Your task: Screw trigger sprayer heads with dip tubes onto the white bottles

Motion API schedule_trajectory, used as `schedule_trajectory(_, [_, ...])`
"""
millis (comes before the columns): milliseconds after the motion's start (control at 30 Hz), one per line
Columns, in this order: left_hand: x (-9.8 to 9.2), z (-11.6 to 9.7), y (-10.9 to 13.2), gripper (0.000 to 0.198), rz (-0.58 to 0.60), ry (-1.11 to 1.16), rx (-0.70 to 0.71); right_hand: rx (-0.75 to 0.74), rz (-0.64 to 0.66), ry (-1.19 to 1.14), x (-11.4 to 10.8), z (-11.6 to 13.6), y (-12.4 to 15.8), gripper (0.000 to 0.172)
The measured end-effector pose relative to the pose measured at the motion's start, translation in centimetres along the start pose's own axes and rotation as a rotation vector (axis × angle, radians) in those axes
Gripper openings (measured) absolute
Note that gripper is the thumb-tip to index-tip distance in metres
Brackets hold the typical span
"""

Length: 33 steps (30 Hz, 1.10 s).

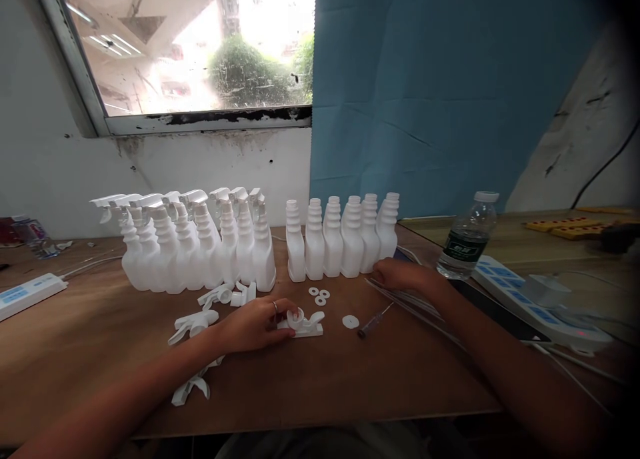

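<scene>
My left hand [265, 322] has its fingers closed on a white spray head [313, 324] that lies on the brown table with its round collar facing up. At the right, my right hand [393, 274] is closed round the ends of several thin clear tubes [420, 307], beside the rightmost open bottle [387, 227]. Between the hands lie three small white rings [321, 300], a white disc [351, 321] and a screwdriver [370, 325]. More white spray heads [193, 324] lie around my left wrist and forearm.
Several bottles with spray heads [187, 245] stand at the back left, several open bottles right of them. A water bottle [465, 239], a dark flat device [493, 309] and a power strip [540, 305] are at the right. Another power strip [30, 292] lies far left.
</scene>
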<state>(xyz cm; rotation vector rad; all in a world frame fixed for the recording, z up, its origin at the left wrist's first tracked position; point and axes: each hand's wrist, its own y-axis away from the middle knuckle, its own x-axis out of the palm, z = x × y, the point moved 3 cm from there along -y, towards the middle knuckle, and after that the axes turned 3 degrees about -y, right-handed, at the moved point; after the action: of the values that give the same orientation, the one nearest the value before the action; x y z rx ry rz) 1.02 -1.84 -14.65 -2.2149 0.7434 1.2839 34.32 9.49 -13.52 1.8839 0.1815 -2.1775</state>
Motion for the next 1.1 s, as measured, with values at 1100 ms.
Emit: schedule_trajectory(1100, [-0.4, -0.9, -0.1, 0.046, 0.032, -0.016, 0.013, -0.521, -0.02, -1.373, 2.2, 13.4, 3.9, 0.028])
